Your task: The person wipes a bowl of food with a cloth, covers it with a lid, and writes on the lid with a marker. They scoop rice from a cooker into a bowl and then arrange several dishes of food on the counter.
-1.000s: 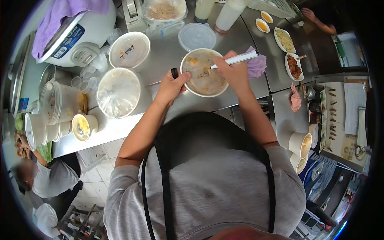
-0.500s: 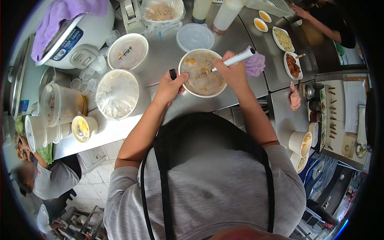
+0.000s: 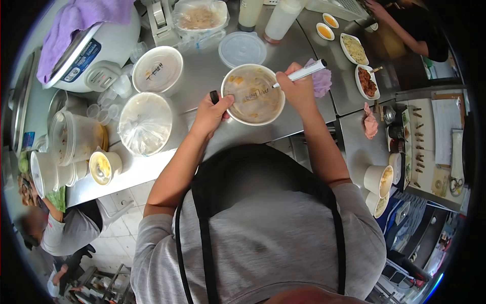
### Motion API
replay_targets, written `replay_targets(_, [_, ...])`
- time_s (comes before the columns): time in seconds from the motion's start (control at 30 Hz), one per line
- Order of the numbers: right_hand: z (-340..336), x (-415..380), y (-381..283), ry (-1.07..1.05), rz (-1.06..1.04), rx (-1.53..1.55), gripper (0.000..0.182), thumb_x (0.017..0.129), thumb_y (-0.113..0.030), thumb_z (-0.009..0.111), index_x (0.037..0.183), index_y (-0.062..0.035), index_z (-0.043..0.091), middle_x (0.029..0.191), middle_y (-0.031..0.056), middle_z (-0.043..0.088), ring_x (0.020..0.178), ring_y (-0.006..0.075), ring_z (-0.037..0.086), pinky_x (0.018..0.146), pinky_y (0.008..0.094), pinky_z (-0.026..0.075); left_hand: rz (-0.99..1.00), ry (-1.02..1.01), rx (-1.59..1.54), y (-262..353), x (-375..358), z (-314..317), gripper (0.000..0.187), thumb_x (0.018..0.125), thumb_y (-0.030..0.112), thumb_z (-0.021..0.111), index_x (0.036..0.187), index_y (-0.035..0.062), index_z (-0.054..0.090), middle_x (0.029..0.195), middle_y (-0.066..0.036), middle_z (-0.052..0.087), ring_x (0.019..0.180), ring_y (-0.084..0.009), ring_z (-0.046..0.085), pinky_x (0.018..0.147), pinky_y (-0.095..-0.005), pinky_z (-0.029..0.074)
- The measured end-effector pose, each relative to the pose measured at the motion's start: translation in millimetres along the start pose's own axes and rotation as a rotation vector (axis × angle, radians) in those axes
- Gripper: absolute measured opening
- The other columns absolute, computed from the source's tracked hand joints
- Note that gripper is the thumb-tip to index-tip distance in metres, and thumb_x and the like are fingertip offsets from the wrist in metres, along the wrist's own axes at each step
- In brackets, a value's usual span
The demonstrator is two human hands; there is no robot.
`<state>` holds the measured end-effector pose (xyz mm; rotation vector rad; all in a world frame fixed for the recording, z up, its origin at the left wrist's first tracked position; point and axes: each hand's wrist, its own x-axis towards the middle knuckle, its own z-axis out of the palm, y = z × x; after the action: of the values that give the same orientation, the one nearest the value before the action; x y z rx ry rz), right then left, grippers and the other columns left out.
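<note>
Soup bowl [image 3: 253,95] sits on the steel counter [image 3: 212,66], right in front of the person. It has a thin clear lid with food showing under it, so it is likely warm, a bit heavy and sloshy. The lid looks soft and would dent if pushed hard. The left hand [image 3: 210,114] is closed on the bowl's rim and also holds a small black cap [image 3: 214,96]. The right hand [image 3: 298,91] is closed around a white marker [image 3: 301,73], its tip on the lid. The rim or the sides look like the best place to hold it, kept flat.
</note>
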<state>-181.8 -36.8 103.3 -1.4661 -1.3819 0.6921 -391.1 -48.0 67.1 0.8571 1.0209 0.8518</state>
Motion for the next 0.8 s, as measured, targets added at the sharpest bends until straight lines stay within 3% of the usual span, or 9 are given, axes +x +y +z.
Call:
replay_targets(0.33, [-7.6,1.4,4.4,-0.063,0.0,0.009,0.02,0.066,-0.01,0.057,0.055,-0.0037,0.041,0.048,0.001,0.044,0.047,0.0062,0.04,0.043,0.0238,0.033,0.017,-0.024,0.006,0.9,-0.9,-0.2,0.02,0.076,0.026,0.058,0.073,0.0075,0.049,0.057,0.002,0.049,0.045,-0.0045,0.043,0.042,-0.0168,0.034])
replay_targets(0.8, [-11.5,1.8,4.2,0.005,-0.018,-0.027,0.019,0.066,-0.009,0.056,0.055,-0.0035,0.042,0.048,0.0003,0.042,0.049,0.0059,0.038,0.044,0.0235,0.033,0.002,0.005,0.039,0.7,-1.1,-0.1,0.022,0.076,0.026,0.059,0.074,0.007,0.049,0.057,0.001,0.049,0.045,-0.0046,0.043,0.041,-0.0167,0.034])
